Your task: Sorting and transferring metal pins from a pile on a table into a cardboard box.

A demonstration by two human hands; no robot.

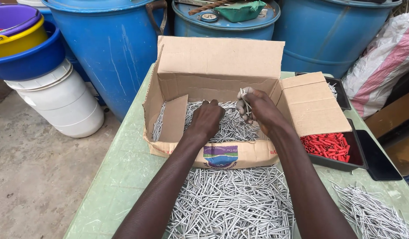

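Observation:
An open cardboard box (213, 66) stands on a pale green table (125, 168) and holds a heap of long silver nails (231, 126). My left hand (207, 118) is inside the box, fingers curled down into the nails. Beside it, my right hand (257, 108) is also in the box, closed on a small bunch of nails that stick up above the fingers. A larger pile of loose silver nails (231, 203) lies on the table in front of the box, between my forearms.
A black tray of small red plastic plugs (330, 146) sits right of the box, with another black tray (341, 93) behind. More nails (372, 212) lie at the table's right front. Blue drums (111, 48), stacked buckets (58, 97) and a striped sack (381, 62) surround the table.

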